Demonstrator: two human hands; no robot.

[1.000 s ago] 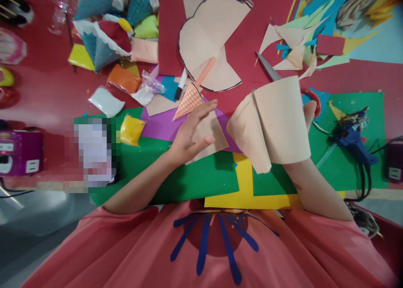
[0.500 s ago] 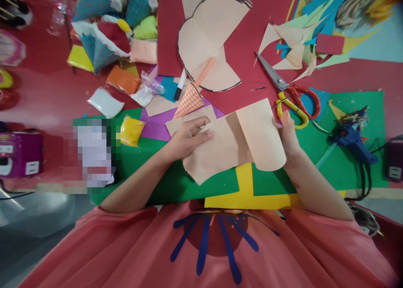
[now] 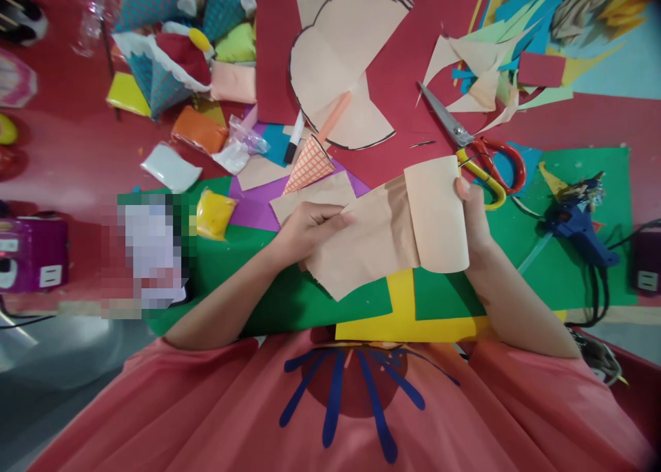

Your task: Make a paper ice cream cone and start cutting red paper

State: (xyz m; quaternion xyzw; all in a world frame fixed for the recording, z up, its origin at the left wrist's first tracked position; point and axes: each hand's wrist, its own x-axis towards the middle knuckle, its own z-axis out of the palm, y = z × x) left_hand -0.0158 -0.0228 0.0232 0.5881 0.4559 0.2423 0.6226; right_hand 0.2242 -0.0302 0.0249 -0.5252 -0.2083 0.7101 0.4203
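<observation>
A wide strip of tan paper (image 3: 369,245) stretches between my hands, its right part curled over into a loop. My left hand (image 3: 310,231) pinches the flat left part between thumb and fingers. At the right edge of the curl, my right hand (image 3: 474,210) grips the paper with the thumb in front; its other fingers are mostly hidden behind. Just beyond the left hand lie a small orange-checked paper cone (image 3: 308,166) and another piece of tan paper. Scissors (image 3: 465,138) with red and yellow handles rest above my right hand.
A large outlined paper shape (image 3: 335,66) lies on red card at the back. Several clay packets, such as a yellow one (image 3: 214,214), and blue cones (image 3: 165,73) sit left. A blue glue gun (image 3: 581,231) is at right, below paper scraps (image 3: 485,73). A blurred phone-like object (image 3: 155,252) lies left.
The curled part of the paper has turned more upright and shifted slightly right, with my right hand tilting along. My left hand keeps its hold, moved slightly right.
</observation>
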